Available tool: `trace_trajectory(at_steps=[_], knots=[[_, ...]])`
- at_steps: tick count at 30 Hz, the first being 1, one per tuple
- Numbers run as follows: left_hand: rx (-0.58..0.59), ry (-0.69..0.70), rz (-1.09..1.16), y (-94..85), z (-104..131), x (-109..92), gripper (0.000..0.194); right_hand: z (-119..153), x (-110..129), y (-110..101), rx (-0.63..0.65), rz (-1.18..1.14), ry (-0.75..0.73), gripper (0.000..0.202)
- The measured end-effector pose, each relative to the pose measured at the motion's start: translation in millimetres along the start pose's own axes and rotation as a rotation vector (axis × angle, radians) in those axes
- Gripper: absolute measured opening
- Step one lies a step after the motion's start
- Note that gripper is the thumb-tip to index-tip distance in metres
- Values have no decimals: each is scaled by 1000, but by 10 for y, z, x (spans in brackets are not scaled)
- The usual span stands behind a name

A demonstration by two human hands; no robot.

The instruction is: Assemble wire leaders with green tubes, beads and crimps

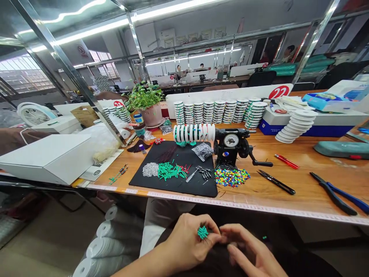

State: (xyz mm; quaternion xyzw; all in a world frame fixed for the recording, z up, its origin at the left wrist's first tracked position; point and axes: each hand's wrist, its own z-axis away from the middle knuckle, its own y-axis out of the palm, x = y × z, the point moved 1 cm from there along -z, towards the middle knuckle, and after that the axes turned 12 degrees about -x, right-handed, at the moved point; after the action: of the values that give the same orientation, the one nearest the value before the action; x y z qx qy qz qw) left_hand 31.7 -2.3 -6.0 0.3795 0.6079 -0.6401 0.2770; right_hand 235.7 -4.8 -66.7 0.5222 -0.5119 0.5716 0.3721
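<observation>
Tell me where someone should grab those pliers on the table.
Probably around the black handle and blue handle together, from the near right: the pliers lie flat, both handles spreading that way, nose pointing away to the left.

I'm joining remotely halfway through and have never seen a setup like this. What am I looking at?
There is no robot: this single picture comes from a camera worn on a person's head, looking forward and down. The left hand holds a bundle of thin pieces with green ends. The right hand is close beside it; whether it holds anything is unclear. Beyond them is a wooden table. A black mat on it carries green pieces and silvery bits. Behind the colourful beads stands a black hand-cranked device with white spools alongside. Pliers lie at the right.
</observation>
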Motion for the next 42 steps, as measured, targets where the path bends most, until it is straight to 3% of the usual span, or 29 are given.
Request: trace_trajectory(at_steps=[3,6,9,11,13,16,19,21,25,27,29,31,34,38,42], knots=[[92,5,-33,-80,-18,5,11,-37,-75,154,-1,-30,58,43],[123,36,-45,-369,-179,19,12,-51,-174,79,-134,-13,107,45],[-209,30,-297,-830,-548,70,14,-61,-198,-47,-314,-7,151,43],[-359,-78,-565,-1100,-863,155,18,-73,-178,-67,-317,-25,162,42],[-397,-133,-673,-1257,-1176,269,18,-80,-162,-27,-259,-63,162,43],[-409,-208,-794,-1301,-1544,440,16,-60,-204,80,-164,-95,169,43],[-412,-245,-855,-1263,-1703,484,17,-13,-319,150,-83,-94,230,43],[-422,-228,-859,-1249,-1662,396,14,11,-383,162,-114,-109,253,43],[-479,-100,-781,-1094,-1210,36,22,-9,-358,190,-258,-219,273,42],[-462,86,-565,-858,-870,-129,18,-50,-265,238,-257,-330,302,40],[-271,247,-264,-525,-544,-211,15,-91,-156,301,-220,-479,334,38],[-116,262,-103,-187,-301,-196,11,-115,-69,367,-160,-645,368,36],[-61,196,-8,163,-141,-76,10,-123,-29,429,-116,-794,377,35],[-153,170,-10,278,-131,60,11,-141,-74,379,-238,-606,294,36],[-108,186,-194,260,-152,140,15,-183,-66,250,-326,-123,16,25]])
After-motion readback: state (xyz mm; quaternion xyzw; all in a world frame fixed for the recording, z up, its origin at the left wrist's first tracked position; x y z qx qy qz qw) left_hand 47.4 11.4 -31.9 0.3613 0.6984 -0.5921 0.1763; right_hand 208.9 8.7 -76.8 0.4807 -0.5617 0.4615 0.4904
